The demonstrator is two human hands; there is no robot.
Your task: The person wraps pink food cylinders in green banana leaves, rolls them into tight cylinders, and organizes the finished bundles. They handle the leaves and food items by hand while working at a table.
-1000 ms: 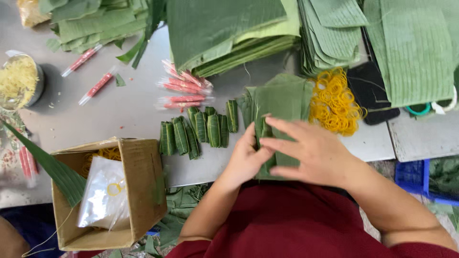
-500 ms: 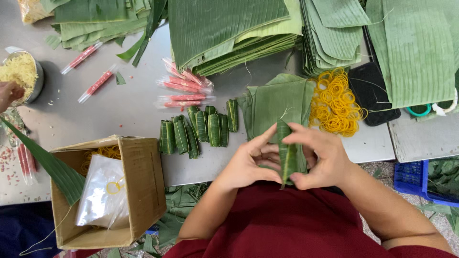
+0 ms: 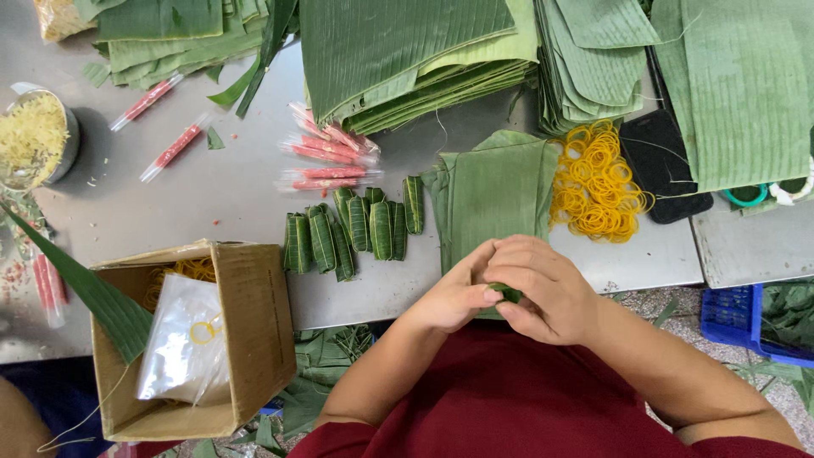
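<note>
My left hand [image 3: 454, 297] and my right hand [image 3: 538, 288] are cupped together at the table's front edge around a small green leaf-wrapped roll [image 3: 509, 293], of which only a sliver shows between the fingers. Just beyond the hands lies a stack of cut green leaf pieces [image 3: 496, 191]. Several finished leaf rolls [image 3: 352, 229] lie in a row to the left of that stack. A pile of yellow rubber bands [image 3: 598, 182] sits to the right of it. Red sticks in clear wrappers [image 3: 326, 157] lie behind the rolls.
Large stacks of banana leaves [image 3: 398, 51] cover the far side of the grey table [image 3: 212, 195]. An open cardboard box [image 3: 246, 339] with a plastic bag stands front left. A bowl of yellow shreds [image 3: 34, 140] is at far left, a black phone [image 3: 661, 165] and a blue crate [image 3: 746, 326] at right.
My hands lifted a leaf-wrapped roll off the leaf stack, then drew it toward my body and closed around it, hiding most of it.
</note>
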